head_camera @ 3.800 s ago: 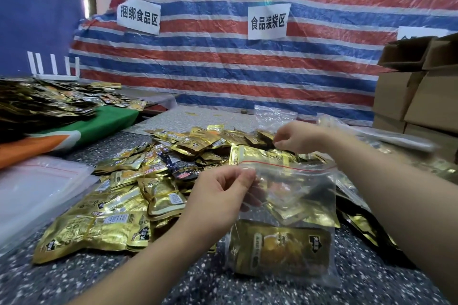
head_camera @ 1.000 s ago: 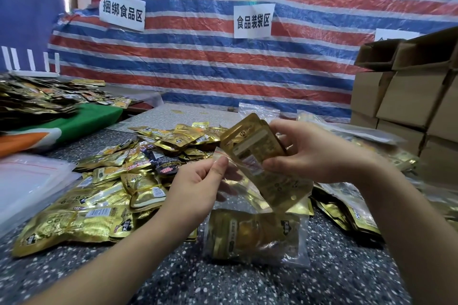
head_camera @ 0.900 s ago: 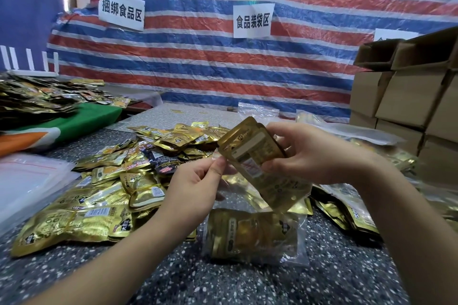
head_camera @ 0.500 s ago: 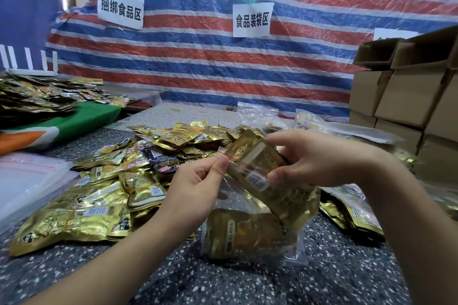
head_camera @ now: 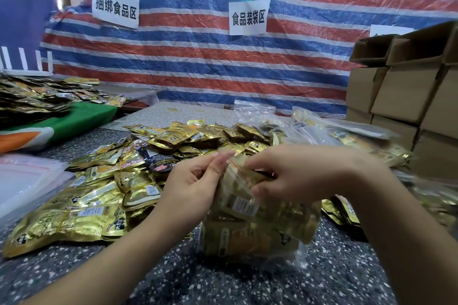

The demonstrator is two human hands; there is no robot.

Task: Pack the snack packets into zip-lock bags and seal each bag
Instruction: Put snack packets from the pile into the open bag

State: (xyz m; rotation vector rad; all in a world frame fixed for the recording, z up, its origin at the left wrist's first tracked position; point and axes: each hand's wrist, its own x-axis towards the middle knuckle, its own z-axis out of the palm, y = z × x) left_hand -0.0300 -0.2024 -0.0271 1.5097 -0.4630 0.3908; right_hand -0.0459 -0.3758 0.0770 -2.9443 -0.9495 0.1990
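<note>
Clear plastic, the zip-lock bag (head_camera: 250, 233) stands on the speckled counter (head_camera: 223, 287) between our 2 hands, its mouth raised and its base resting on the stone. Our left hand (head_camera: 190, 188) pinches the left end of the mouth, thumb and forefinger closed on the plastic beside the thin red line of the zip. Our right hand (head_camera: 295, 173) curls over the right side of the mouth, its fingers (head_camera: 262, 189) bent down onto the top of the bag and pressing the gold packets inside; whether the thumb is within the opening we cannot tell. We count 1 bag in hand, and through its wall at least 3 gold foil packets, crowded and overlapping, 1 showing a white barcode label just under the right fingers. To the left of the bag a loose heap of snack packets (head_camera: 119, 181) spreads across the counter, too many and too overlapped to count, nearly all gold with 1 dark packet (head_camera: 158, 160) among them. A stack of empty clear bags (head_camera: 27, 181) lies at the far left edge. Behind the right hand lie filled bags (head_camera: 347, 134), their number unclear. Cardboard boxes (head_camera: 406, 91) are stacked at the right, and 2 fully visible white paper signs (head_camera: 248, 17) hang on the striped tarp (head_camera: 223, 62).
</note>
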